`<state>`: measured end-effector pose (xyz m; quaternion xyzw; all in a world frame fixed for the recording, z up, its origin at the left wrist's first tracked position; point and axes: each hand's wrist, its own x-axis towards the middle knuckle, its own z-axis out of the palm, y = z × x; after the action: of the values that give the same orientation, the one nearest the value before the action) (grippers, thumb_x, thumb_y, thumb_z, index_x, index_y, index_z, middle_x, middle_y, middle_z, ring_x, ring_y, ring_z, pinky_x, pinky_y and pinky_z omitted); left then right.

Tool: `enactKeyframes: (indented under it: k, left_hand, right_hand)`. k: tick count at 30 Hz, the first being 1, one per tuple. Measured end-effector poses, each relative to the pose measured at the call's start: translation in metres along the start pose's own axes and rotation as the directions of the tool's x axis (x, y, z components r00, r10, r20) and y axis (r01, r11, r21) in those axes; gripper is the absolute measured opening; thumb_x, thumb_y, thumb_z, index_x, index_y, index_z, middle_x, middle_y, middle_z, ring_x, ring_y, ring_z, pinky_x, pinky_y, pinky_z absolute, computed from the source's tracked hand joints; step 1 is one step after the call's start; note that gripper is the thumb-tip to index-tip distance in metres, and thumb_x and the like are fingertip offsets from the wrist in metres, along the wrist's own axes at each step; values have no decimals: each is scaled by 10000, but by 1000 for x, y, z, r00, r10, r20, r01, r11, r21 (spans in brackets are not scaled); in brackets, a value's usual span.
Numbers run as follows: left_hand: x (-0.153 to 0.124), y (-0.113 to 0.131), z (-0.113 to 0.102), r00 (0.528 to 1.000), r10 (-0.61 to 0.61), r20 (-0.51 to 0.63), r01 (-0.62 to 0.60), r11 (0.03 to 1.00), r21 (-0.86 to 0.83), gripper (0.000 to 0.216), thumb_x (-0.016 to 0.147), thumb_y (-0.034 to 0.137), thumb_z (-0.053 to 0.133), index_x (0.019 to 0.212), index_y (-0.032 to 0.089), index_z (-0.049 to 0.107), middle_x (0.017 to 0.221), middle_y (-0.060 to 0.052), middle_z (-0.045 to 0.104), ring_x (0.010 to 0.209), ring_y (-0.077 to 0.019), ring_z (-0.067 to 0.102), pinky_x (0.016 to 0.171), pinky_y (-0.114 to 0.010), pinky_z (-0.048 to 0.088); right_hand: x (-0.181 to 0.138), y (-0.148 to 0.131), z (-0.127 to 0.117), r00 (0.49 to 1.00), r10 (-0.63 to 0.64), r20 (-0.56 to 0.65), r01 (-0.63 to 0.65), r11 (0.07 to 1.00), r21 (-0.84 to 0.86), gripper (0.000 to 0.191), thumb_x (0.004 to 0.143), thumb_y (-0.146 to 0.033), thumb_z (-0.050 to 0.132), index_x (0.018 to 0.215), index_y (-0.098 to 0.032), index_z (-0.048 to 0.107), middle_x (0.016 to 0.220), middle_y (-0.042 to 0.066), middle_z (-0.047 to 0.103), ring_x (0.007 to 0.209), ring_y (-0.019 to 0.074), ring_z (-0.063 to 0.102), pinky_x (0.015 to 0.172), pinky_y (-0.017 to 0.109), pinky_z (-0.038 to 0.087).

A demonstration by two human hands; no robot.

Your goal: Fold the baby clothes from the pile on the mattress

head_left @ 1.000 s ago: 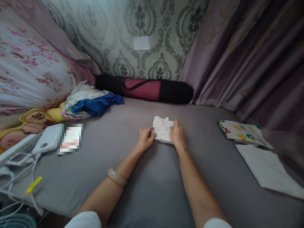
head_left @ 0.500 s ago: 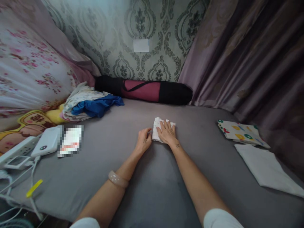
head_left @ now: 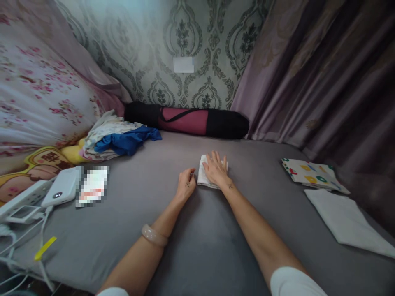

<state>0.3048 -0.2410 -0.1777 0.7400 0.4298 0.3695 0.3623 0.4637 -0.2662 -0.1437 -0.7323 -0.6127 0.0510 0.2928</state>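
A small folded white cloth [head_left: 202, 176] lies on the grey bed sheet [head_left: 173, 164] ahead of me. My right hand [head_left: 216, 169] rests flat on top of it with the fingers spread, covering much of its right part. Just left of the cloth, my left hand [head_left: 186, 183] lies on the sheet, fingers loosely curled and a small gap between thumb and forefinger. Nothing shows in its grasp, and it appears apart from the cloth.
On the right lie a folded patterned cloth [head_left: 314, 172] and a folded white cloth [head_left: 345, 220]. A black and red long bag [head_left: 185, 121] lies along the wall. Crumpled clothes [head_left: 123, 139], a power bank [head_left: 63, 187], a power strip [head_left: 26, 199] and cables are at left.
My right hand has shifted slightly on the folded white cloth, its fingers reaching nearer the far edge. My left hand stays beside the cloth. The view has tilted up slightly.
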Motion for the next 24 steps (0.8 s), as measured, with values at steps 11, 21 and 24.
enactKeyframes:
  k: [11,21,24]
  left_hand:
    - [2,-1,-4,989,-95,-111,84,991,-102,279,848,140,451,990,262,658,1047,-77,691,1056,-250,601,998,-452,437]
    - [0,2,-6,987,-125,-98,106,978,-178,221,815,100,554,932,249,669,1025,-80,697,1075,-251,615,1028,-440,427]
    - [1,1,-5,993,-104,-53,96,987,-132,270,839,69,501,1003,206,666,1081,-122,685,1070,-254,606,1025,-445,409]
  right_hand:
    - [-9,-19,25,973,11,230,6,998,-70,574,953,-419,350,1485,-205,370,1584,81,258,1485,310,92,1185,574,-28]
    - [-2,-3,20,987,-42,157,13,984,177,556,943,-433,382,1470,-258,371,1574,43,275,1493,254,-41,1201,535,-69]
    - [-2,8,9,996,0,85,-14,985,170,568,945,-453,369,1475,-249,365,1582,37,253,1491,252,-66,1196,516,-107]
